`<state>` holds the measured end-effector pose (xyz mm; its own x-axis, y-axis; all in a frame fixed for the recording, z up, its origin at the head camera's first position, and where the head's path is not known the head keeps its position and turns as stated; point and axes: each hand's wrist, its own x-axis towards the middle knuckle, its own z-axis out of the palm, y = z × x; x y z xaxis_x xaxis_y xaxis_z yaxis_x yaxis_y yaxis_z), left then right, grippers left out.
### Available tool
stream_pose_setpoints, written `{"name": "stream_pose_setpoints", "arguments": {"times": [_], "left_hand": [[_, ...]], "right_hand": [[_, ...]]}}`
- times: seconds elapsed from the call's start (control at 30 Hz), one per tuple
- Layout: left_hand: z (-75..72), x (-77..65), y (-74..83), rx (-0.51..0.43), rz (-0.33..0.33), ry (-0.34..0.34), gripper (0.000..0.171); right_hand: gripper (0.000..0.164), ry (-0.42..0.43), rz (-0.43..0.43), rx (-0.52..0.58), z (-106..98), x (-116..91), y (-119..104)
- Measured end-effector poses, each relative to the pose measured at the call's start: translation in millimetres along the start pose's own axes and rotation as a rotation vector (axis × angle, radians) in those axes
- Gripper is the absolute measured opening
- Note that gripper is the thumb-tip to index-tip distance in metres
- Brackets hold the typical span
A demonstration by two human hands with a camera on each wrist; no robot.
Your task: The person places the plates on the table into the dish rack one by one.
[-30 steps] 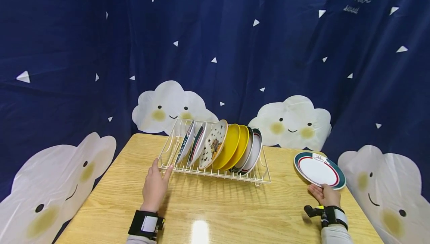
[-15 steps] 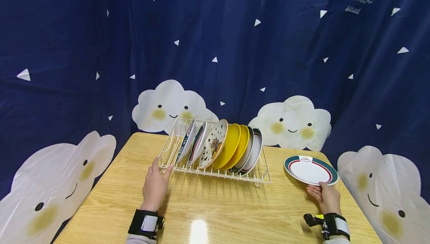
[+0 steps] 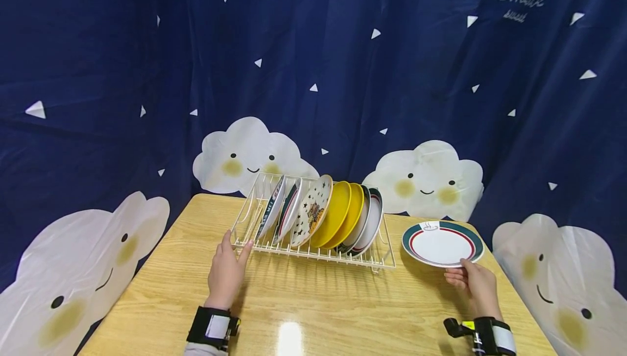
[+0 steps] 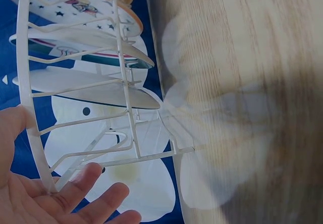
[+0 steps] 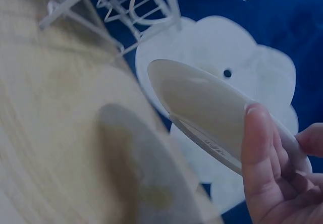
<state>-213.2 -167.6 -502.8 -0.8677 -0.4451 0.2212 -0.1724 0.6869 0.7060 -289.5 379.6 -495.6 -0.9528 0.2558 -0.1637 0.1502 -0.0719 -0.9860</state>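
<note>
My right hand (image 3: pixel 477 285) pinches the near rim of a white plate (image 3: pixel 441 244) with a green band and a red ring. The right wrist view shows its pale underside (image 5: pixel 202 103), with the thumb on one side of the rim and the fingers on the other. The plate is slightly tilted above the table, right of the white wire dish rack (image 3: pixel 338 256). My left hand (image 3: pixel 227 271) holds the rack's front left corner, thumb and fingers on either side of the wire (image 4: pixel 33 128). In the rack stand green-rimmed white plates, a star-patterned plate (image 3: pixel 312 212) and yellow plates (image 3: pixel 338 214).
The wooden table (image 3: pixel 318 307) ends at a dark blue curtain (image 3: pixel 303 73) with white cloud shapes. Slots (image 3: pixel 250 225) at the rack's left end hold no plate. A wrist camera (image 3: pixel 458 327) is strapped to the right wrist.
The right hand has raised the green-banded plate slightly and carried it left, closer to the rack. The left hand and the rack have stayed where they were.
</note>
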Motion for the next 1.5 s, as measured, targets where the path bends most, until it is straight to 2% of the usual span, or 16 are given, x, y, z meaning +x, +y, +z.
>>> {"name": "stream_pose_setpoints", "arguments": {"times": [0.17,0.27,0.4,0.57,1.0,1.1,1.2,1.37,1.5], "left_hand": [[-0.9,0.6,0.5,-0.006,0.018,0.027,0.077],[-0.8,1.1,0.5,-0.006,0.021,0.020,0.076],[-0.2,1.3,0.5,-0.002,0.022,0.010,0.076],[0.4,1.9,-0.1,-0.001,0.018,0.007,0.076],[1.0,0.5,-1.1,-0.011,0.022,0.011,0.076],[1.7,1.0,-1.8,-0.010,0.023,0.014,0.077],[2.3,1.6,-2.7,-0.008,0.024,0.017,0.077],[2.2,1.6,-2.7,-0.008,0.027,0.020,0.077],[1.8,1.2,-2.0,-0.013,0.022,0.023,0.077]], "right_hand": [[0.025,-0.045,-0.128,0.010,7.0,-6.1,-11.2],[0.026,-0.052,-0.145,0.049,14.0,-14.7,-22.3],[0.025,-0.021,-0.143,0.057,27.6,-27.4,-38.7],[0.022,0.001,-0.173,0.032,43.1,-35.6,-50.5],[0.028,-0.033,-0.319,-0.124,73.3,-47.2,-59.9],[0.029,-0.036,-0.343,-0.182,79.4,-46.2,-60.6],[0.031,-0.020,-0.384,-0.289,86.2,-46.4,-61.7],[0.026,0.081,-0.492,-0.531,100.8,-48.7,-64.1],[0.021,0.152,-0.590,-0.648,113.9,-50.1,-66.3]]}}
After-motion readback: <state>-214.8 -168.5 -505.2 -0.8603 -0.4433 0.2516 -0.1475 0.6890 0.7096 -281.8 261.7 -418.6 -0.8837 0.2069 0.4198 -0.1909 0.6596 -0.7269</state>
